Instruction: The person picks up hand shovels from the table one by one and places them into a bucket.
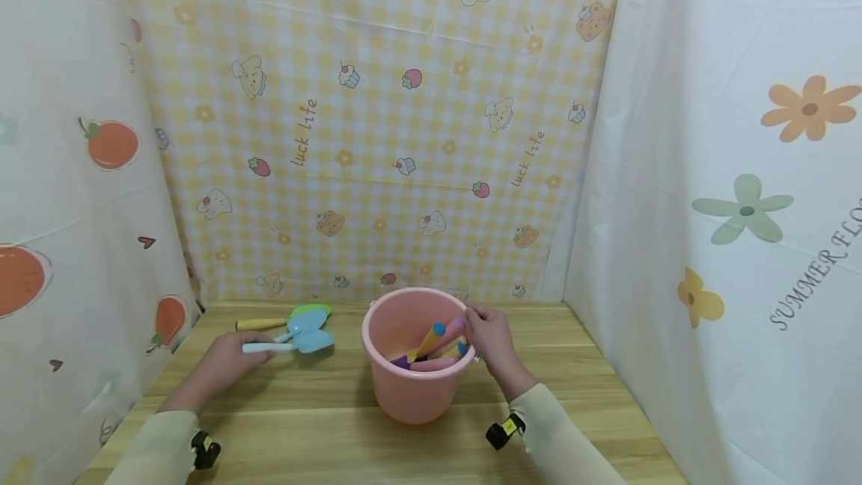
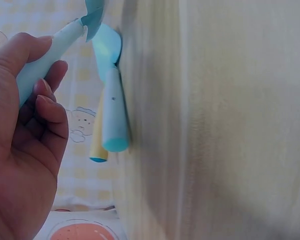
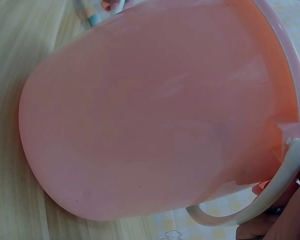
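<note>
A pink bucket (image 1: 411, 376) stands mid-table with several coloured toy tool handles (image 1: 438, 343) inside. My right hand (image 1: 477, 326) grips its right rim; in the right wrist view the bucket wall (image 3: 155, 110) fills the frame, with its white bail (image 3: 262, 200) by my fingers (image 3: 285, 225). My left hand (image 1: 251, 350) grips the pale handle of a blue toy shovel (image 1: 311, 341), low over the table. In the left wrist view this handle (image 2: 40, 65) lies in my curled fingers. A second blue shovel (image 2: 112, 112) and a green one with a yellow handle (image 1: 289, 317) lie just beyond.
The wooden table (image 1: 323, 425) is closed in by a yellow checked curtain (image 1: 377, 133) at the back and white printed curtains (image 1: 727, 193) on both sides. Bare wood lies in front of the bucket and to its right.
</note>
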### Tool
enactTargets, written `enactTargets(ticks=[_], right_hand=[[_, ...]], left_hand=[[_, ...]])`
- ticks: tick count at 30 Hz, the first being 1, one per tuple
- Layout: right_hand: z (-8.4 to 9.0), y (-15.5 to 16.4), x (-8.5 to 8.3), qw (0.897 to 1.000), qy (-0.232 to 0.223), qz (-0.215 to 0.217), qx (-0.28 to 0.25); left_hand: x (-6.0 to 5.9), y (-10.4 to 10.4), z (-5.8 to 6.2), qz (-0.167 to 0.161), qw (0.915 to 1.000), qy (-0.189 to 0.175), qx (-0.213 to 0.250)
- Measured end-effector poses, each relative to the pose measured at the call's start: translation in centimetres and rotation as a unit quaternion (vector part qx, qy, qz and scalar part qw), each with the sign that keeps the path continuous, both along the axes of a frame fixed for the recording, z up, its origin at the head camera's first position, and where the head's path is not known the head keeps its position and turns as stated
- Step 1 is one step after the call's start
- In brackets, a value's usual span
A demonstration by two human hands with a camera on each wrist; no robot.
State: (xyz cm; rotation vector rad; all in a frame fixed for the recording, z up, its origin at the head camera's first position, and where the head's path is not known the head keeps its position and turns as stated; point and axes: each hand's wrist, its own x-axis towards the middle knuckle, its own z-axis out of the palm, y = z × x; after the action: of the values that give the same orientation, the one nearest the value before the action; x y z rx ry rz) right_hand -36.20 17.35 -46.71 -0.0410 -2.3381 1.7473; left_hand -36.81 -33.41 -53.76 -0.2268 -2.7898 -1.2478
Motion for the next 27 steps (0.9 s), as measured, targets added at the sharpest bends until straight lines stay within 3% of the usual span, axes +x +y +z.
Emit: enactTargets(ticks=[11, 24, 27], right_hand=[[0.1, 0.0, 0.0, 1.000, -0.001, -0.001, -0.003], [0.1, 0.0, 0.0, 1.000, 0.001, -0.003, -0.002], [0.1, 0.0, 0.0, 1.000, 0.001, -0.002, -0.004]], left_hand=[[0.1, 0.3, 2.6, -0.006, 1.0000, -0.008, 0.000], [1.5, 1.2, 5.9, -0.023, 0.9988, 0.041, -0.012], [1.7, 1.5, 6.7, -0.019, 0.9969, 0.068, -0.034]])
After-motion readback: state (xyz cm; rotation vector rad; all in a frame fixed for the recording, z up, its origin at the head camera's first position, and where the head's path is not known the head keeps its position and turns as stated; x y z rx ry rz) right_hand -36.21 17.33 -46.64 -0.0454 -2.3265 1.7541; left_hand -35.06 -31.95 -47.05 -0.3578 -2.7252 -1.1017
